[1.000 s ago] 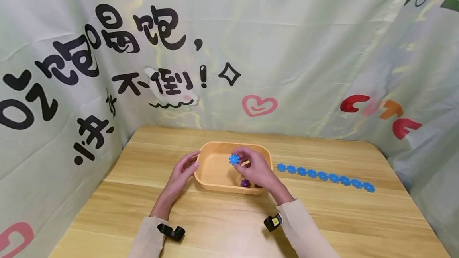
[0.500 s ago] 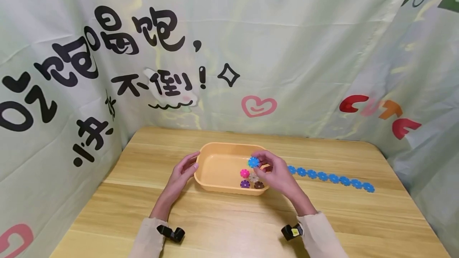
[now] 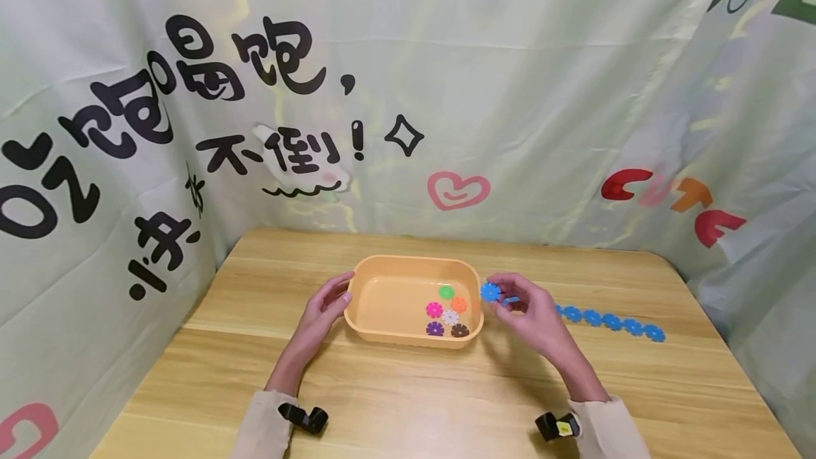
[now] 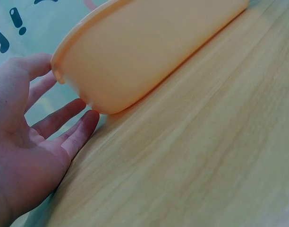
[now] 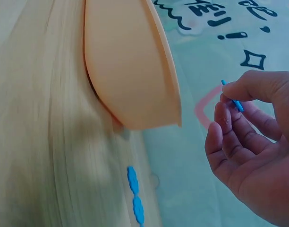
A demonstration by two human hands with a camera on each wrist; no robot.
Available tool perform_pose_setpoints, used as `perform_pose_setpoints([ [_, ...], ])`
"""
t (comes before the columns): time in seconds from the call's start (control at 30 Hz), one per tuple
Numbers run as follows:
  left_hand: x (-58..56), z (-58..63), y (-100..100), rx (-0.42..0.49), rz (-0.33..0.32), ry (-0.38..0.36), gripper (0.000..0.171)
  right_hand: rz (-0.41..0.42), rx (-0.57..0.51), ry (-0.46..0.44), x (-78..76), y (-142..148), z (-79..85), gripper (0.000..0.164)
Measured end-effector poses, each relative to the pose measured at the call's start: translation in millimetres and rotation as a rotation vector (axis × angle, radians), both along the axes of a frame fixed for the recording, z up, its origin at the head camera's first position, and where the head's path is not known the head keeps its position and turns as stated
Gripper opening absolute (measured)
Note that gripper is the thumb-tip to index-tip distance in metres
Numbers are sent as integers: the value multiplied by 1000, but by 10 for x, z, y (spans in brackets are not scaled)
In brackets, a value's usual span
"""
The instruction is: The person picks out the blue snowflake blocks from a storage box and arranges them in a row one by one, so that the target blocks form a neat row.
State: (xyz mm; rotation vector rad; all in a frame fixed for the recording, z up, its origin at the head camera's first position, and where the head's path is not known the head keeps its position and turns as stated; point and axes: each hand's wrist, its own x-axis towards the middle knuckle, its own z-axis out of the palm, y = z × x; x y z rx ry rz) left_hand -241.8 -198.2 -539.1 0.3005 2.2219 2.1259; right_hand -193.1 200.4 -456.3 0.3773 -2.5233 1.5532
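My right hand [image 3: 535, 317] pinches a blue notched snowflake disc [image 3: 490, 292] between thumb and fingers, just past the right end of an orange plastic tray [image 3: 385, 299]. In the right wrist view the thin blue disc [image 5: 233, 96] is seen nearly edge-on at the fingertips. At the tray's left end my left hand [image 3: 324, 307] rests its spread fingers against the outer wall; the left wrist view has the thumb [image 4: 39, 65] at the rim. A row of joined-looking blue discs [image 3: 592, 318] lies on the table, its near end partly behind my right hand.
Inside the tray's right part lie several single discs: green [image 3: 446, 292], orange [image 3: 458, 304], pink [image 3: 434, 310], white [image 3: 450, 317], purple [image 3: 435, 329] and brown [image 3: 460, 331]. A printed curtain [image 3: 535, 126] hangs behind the wooden table [image 3: 408, 395].
My right hand has carried the blue disc rightward from over the tray to beyond its right end, uncovering the discs inside. The left hand has stayed at the tray's left end.
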Motion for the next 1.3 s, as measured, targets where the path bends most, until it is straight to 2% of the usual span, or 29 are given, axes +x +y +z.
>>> perform_pose_setpoints([
  [0.63, 8, -20, 18, 10, -8, 8, 44, -118, 101, 81, 200, 567, 55, 36],
  [0.9, 9, -11, 5, 1, -7, 9, 45, -184, 95, 121, 199, 753, 88, 36],
  [1.3, 4, -12, -2, -2, -7, 22, 44, -264, 94, 148, 206, 1102, 39, 40],
])
